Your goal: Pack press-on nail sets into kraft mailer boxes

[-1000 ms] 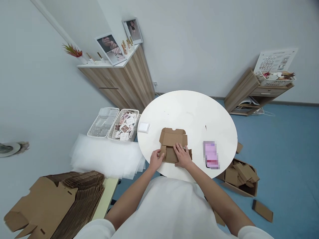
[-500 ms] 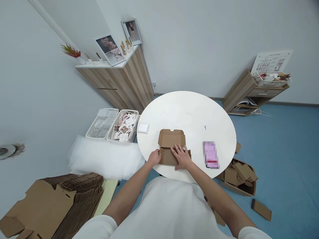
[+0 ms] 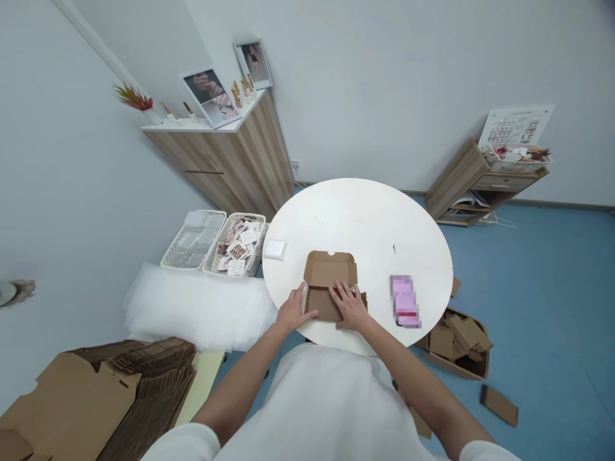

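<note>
Your L hand (image 3: 292,310) is now uncurled, thumb & fingers wide apart, at open brown rectangular cardboard box (image 3: 329,274) btwn hands; R hand (image 3: 350,307) rests on it, fingers spread.

Looks like a small office-style packing room to me. Stacked flat cartons (image 3: 72,397), translucent sheets (image 3: 192,307) and baskets (image 3: 260,248) of small printed cards (image 3: 236,250) line one side.

Rounded white table (image 3: 355,214) with open cardboard box (image 3: 329,274), white packet (image 3: 275,249), pixelated pink rectangle (image 3: 404,301), dark scrap (image 3: 394,249).

Pale walls (image 3: 384,83), blue floor (image 3: 557,288), white table (image 3: 379,221), wood-grain cabinet (image 3: 262,150)
</note>
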The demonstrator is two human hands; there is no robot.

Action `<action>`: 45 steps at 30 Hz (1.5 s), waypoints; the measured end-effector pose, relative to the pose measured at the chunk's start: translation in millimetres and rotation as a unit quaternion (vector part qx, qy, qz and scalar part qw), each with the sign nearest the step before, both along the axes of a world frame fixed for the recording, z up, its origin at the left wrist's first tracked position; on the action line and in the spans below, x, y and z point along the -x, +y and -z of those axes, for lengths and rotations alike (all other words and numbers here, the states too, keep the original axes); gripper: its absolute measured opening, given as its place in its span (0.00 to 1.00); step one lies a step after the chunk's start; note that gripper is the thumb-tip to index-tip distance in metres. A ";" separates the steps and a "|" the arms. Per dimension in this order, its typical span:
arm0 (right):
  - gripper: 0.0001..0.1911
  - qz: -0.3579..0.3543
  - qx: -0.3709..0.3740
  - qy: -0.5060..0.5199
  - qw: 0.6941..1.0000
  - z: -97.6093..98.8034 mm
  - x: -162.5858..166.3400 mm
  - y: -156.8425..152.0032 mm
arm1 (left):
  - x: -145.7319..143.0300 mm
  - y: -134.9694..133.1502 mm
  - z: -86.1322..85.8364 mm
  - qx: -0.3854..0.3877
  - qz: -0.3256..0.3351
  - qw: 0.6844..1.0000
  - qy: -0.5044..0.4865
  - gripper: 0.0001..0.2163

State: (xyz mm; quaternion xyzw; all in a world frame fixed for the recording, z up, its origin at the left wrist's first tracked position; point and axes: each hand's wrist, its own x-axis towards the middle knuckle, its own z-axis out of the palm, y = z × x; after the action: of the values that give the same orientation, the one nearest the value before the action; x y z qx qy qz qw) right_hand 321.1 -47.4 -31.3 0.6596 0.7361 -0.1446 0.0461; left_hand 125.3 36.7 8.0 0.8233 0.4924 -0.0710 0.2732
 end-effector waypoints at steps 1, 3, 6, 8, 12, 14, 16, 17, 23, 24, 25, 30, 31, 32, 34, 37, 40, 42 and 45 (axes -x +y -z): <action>0.62 -0.001 0.000 -0.002 1.000 -0.4 -0.4 0.2 | 1.7 0.7 -4.1 0.003 0.031 0.999 0.020 0.46; 0.62 -0.002 0.001 -0.009 1.000 -1.1 -0.4 1.6 | 0.6 4.0 -10.4 0.004 0.085 0.994 0.065 0.51; 0.63 -0.007 0.008 -0.020 1.000 -3.4 0.7 6.3 | -8.7 11.4 -13.5 -0.007 0.114 0.988 0.102 0.54; 0.63 -0.013 0.015 -0.020 1.000 -7.3 0.5 9.7 | -15.2 15.6 -12.3 -0.008 0.114 0.987 0.110 0.53; 0.60 0.003 0.019 0.012 1.000 -20.4 -10.5 8.0 | -19.5 20.1 -8.3 -0.001 0.116 0.988 0.105 0.52; 0.54 0.075 -0.002 0.033 0.997 -25.1 -22.5 -1.0 | -17.9 21.3 -6.6 -0.001 0.121 0.988 0.098 0.52; 0.49 0.191 -0.026 0.060 0.979 -25.3 -36.3 -15.4 | -15.7 22.2 -5.1 -0.001 0.122 0.988 0.092 0.52; 0.48 0.243 -0.025 0.090 0.965 -23.5 -42.6 -23.8 | -14.7 22.7 -4.2 0.001 0.121 0.989 0.087 0.53; 0.48 0.308 0.065 0.375 0.872 -4.6 -53.3 -57.8 | -13.3 24.9 1.4 0.028 0.115 0.992 0.049 0.52; 0.47 0.308 0.058 0.386 0.868 -3.2 -51.9 -57.5 | -14.2 25.0 1.9 0.028 0.118 0.992 0.045 0.52; 0.47 0.308 0.045 0.388 0.867 -2.8 -50.6 -55.8 | -15.4 25.0 2.2 0.023 0.123 0.991 0.041 0.53; 0.45 0.340 -0.017 0.385 0.858 -9.2 -50.0 -41.8 | -24.0 21.5 2.8 -0.018 0.132 0.990 0.036 0.54; 0.43 0.340 -0.022 0.390 0.856 -11.1 -50.4 -40.1 | -25.6 20.3 3.0 -0.019 0.132 0.990 0.035 0.54; 0.41 0.332 -0.024 0.397 0.855 -12.7 -50.5 -39.0 | -27.0 19.1 3.4 -0.018 0.133 0.991 0.032 0.54; 0.37 0.310 -0.022 0.408 0.858 -15.3 -49.1 -38.1 | -29.2 16.8 4.6 -0.014 0.132 0.991 0.024 0.53; 0.36 0.305 -0.017 0.417 0.856 -16.7 -43.1 -37.5 | -30.7 14.5 7.4 -0.016 0.128 0.992 0.011 0.53; 0.33 0.302 -0.007 0.410 0.861 -15.7 -36.0 -34.4 | -30.4 13.9 10.8 -0.020 0.122 0.992 0.002 0.53; 0.28 0.315 -0.008 0.398 0.861 -14.2 -33.6 -30.4 | -29.7 14.2 13.1 -0.022 0.119 0.993 -0.005 0.53; 0.21 0.401 -0.010 0.350 0.847 -11.3 -35.1 -23.1 | -28.8 14.7 15.6 -0.023 0.114 0.993 -0.015 0.53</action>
State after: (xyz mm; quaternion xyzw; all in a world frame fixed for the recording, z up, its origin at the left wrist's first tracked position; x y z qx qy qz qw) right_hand 356.2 -70.5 -20.0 0.8032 0.3764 -0.3645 -0.2833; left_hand 154.2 51.4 -7.6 0.8815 0.3922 -0.0776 0.2514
